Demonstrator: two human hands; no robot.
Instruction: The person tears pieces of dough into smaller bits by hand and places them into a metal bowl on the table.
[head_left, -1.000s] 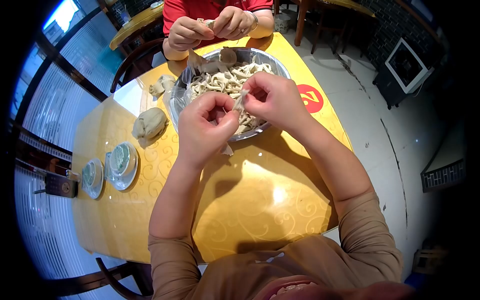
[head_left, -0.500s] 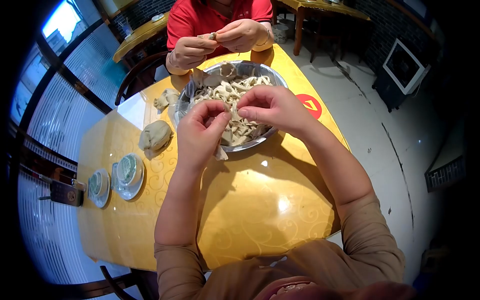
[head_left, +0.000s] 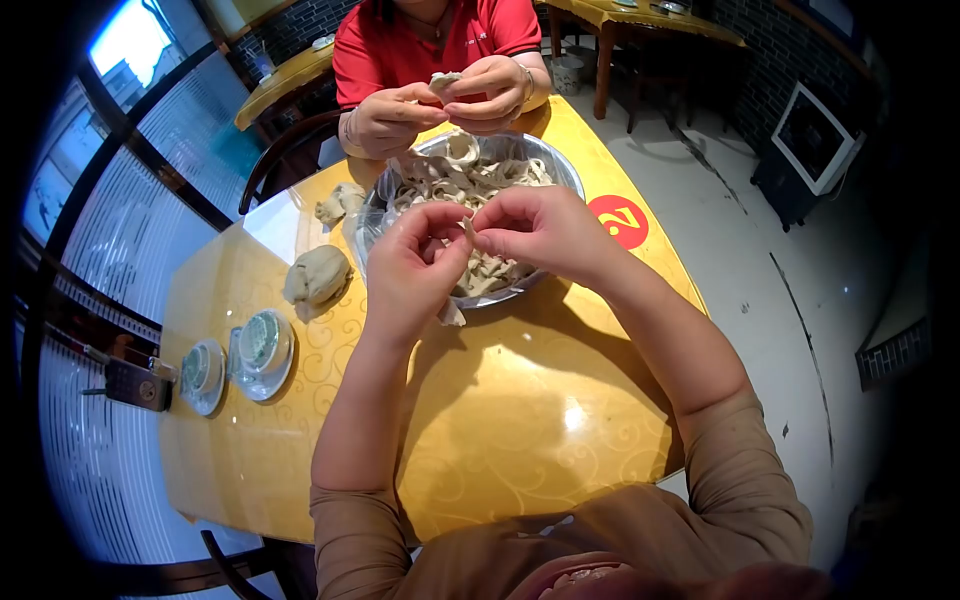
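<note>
Both my hands are over the near side of a metal bowl [head_left: 573, 172] heaped with pale, torn dough strips [head_left: 497, 274]. My left hand [head_left: 412, 265] is closed on a piece of dough, part of which hangs out below the palm. Between my fingertips a small bit of dough [head_left: 468, 228] sticks up. The thumb and forefinger of my right hand [head_left: 535, 225] pinch that same bit from the other side. Clear plastic film [head_left: 370, 222] shows at the bowl's left rim.
Across the table, a person in red [head_left: 440, 50] holds a pale dough piece [head_left: 444, 84] in both hands. Left of the bowl lie a dough lump [head_left: 318, 274] and a smaller one [head_left: 340, 203]. Wrapped dish sets [head_left: 262, 350] stand farther left. A red sticker [head_left: 618, 222] marks the yellow tabletop.
My right hand has come left to meet my left hand at the dough. The other person's hands have shifted, showing a larger piece. The view has moved slightly.
</note>
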